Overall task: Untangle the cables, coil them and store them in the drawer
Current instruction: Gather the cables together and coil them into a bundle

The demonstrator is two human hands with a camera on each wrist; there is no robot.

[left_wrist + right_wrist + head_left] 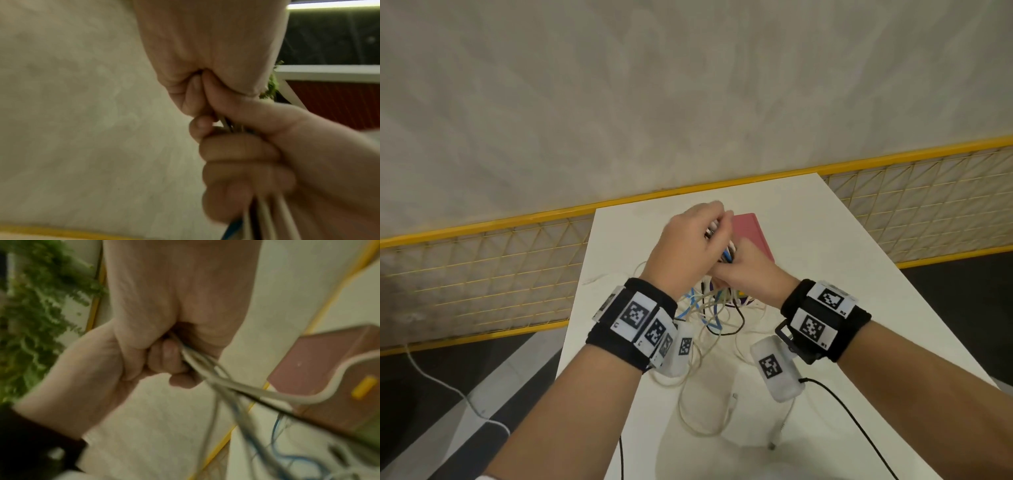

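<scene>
Both hands meet above the white table point(859, 308), each gripping the same bunch of white, blue and black cables. My left hand point(698, 236) is curled round the upper part of the bunch; connector ends show between its fingers. My right hand point(739, 270) grips the bunch just below it. In the left wrist view the right hand point(246, 162) is a fist with white cables point(267, 219) leaving it. The tangle point(714, 315) hangs from the hands to the table, and a white loop point(705, 411) lies nearer me. In the right wrist view cable strands point(216, 382) fan out from the fist.
A pink box point(753, 236) stands on the table just behind the hands; it shows a yellow handle point(363, 389) in the right wrist view. A yellow mesh fence point(482, 274) runs behind the table. A white cord point(448, 387) lies on the floor at left.
</scene>
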